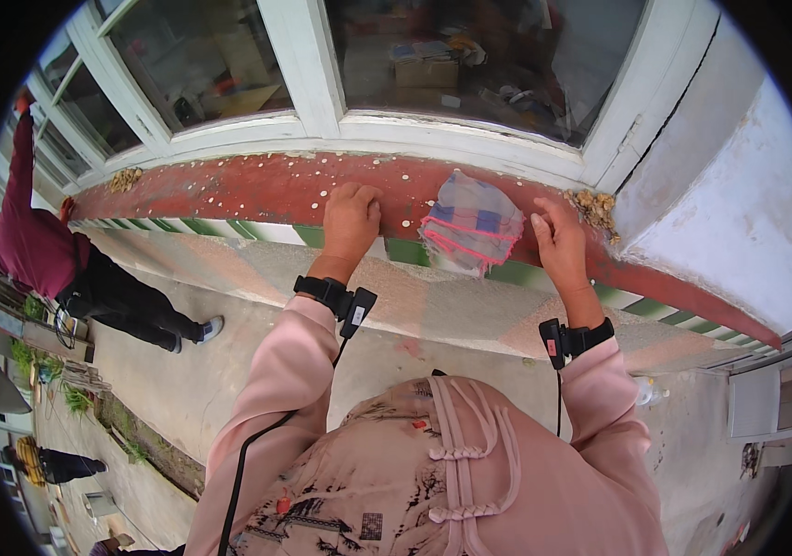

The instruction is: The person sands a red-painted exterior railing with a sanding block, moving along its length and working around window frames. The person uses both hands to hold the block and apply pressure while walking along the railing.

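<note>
A crumpled blue-and-white checked cloth with pink edging (473,218) lies on the red windowsill (294,190), its frayed lower edge hanging over the front. To the left of the cloth, my left hand (352,220) rests on the sill with its fingers curled in; nothing shows in it. My right hand (560,243) is at the cloth's right side, a small gap away, thumb and fingers apart and holding nothing. Pale specks dot the sill's painted surface. A black strap with a small device circles each of my wrists.
White-framed windows (317,69) rise behind the sill. Dry brownish clumps (595,215) sit at its right corner, with another clump (125,180) at the left. A person in a maroon top (39,246) reaches up to the windows at left. A white wall (720,213) stands at right.
</note>
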`<state>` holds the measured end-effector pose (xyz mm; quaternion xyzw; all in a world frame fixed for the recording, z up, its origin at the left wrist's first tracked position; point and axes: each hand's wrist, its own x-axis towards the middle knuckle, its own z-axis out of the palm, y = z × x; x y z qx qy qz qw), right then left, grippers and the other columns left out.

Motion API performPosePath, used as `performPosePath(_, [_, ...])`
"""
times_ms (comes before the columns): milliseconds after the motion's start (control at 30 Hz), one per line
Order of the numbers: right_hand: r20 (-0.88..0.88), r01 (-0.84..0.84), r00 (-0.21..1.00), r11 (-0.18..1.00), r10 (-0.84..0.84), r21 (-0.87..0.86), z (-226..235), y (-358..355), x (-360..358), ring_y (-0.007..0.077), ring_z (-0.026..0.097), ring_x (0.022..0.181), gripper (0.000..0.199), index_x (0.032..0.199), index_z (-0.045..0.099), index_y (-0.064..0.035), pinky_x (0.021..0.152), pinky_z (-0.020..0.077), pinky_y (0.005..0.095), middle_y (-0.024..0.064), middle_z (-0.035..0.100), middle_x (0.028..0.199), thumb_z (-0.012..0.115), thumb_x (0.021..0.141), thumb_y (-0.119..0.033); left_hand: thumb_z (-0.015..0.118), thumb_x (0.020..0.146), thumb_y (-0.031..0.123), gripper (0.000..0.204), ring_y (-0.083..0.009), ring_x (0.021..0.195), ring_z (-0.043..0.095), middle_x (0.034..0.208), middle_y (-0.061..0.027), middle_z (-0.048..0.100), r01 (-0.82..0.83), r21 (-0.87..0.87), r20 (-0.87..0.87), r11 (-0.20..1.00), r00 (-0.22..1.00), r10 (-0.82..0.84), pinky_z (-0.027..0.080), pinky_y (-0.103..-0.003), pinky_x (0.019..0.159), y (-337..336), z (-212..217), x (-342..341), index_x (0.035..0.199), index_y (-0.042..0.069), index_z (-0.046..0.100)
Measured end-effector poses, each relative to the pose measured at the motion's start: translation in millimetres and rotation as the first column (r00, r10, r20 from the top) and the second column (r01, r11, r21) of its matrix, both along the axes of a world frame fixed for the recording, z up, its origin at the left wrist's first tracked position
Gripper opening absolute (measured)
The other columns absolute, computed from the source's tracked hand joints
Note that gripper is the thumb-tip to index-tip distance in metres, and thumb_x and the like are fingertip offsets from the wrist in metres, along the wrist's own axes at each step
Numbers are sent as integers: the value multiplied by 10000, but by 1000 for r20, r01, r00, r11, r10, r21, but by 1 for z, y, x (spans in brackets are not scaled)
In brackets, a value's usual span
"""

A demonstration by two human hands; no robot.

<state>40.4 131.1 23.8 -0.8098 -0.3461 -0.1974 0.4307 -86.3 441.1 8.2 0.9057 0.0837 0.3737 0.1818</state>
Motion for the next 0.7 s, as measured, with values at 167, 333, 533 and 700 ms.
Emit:
performPosePath(167, [-127, 21, 992, 984, 2, 178, -22, -3, 18, 176, 591, 661, 206, 1099, 638, -63, 634, 485, 303, 108, 647, 786, 633, 903, -126, 634, 792, 92, 214, -338, 977, 568, 1023, -122, 629, 298, 93, 87, 950, 948, -306, 467, -419, 860, -53, 32, 30, 1004, 99, 669])
performPosePath(333, [-137, 0, 990, 986, 23, 164, -25, -5, 15, 159, 595, 679, 189, 1074, 643, -50, 651, 489, 292, 100, 663, 822, 638, 890, -91, 677, 795, 265, 384, -344, 1138, 508, 1237, -134, 551, 431, 234, -92, 872, 902, -421, 396, -467, 991, -109, 34, 53, 1151, 131, 627])
performPosePath(533, [-162, -9, 986, 990, 32, 141, -22, -7, 15, 169, 629, 731, 171, 1047, 647, -36, 696, 501, 294, 108, 677, 877, 640, 879, -67, 735, 724, 375, 541, -326, 1186, 478, 1270, -119, 521, 363, 303, -155, 881, 931, -331, 322, -481, 1044, -121, 17, 48, 1210, 184, 592])
performPosePath(700, [-115, -34, 992, 992, 48, 122, -23, -8, 10, 194, 643, 763, 162, 1028, 651, -32, 718, 505, 298, 116, 676, 916, 645, 869, -63, 768, 688, 312, 568, -298, 1202, 473, 1244, -94, 534, 374, 203, -242, 905, 915, -324, 313, -465, 1051, -108, 12, 24, 1213, 201, 581])
